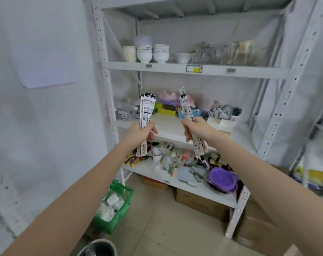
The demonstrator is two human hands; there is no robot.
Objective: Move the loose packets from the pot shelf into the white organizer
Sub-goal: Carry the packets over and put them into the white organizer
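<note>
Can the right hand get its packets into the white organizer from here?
Probably yes. The right hand holds its packets just left of the white organizer on the same shelf, with nothing visible between them.

Bright, even, cool-white light is filling the scene; source is sitting out of view. Shadows are staying soft and faint, pooling darker under the shelf boards (194,70) and around the floor boxes (201,202). No hard glare showing. Wide-angle distortion is bowing the rack uprights (103,71) and stretching both forearms at the lower corners. Whole frame is reading soft and smeared; jars (236,52) on the upper shelf are blurring into each other.
</note>
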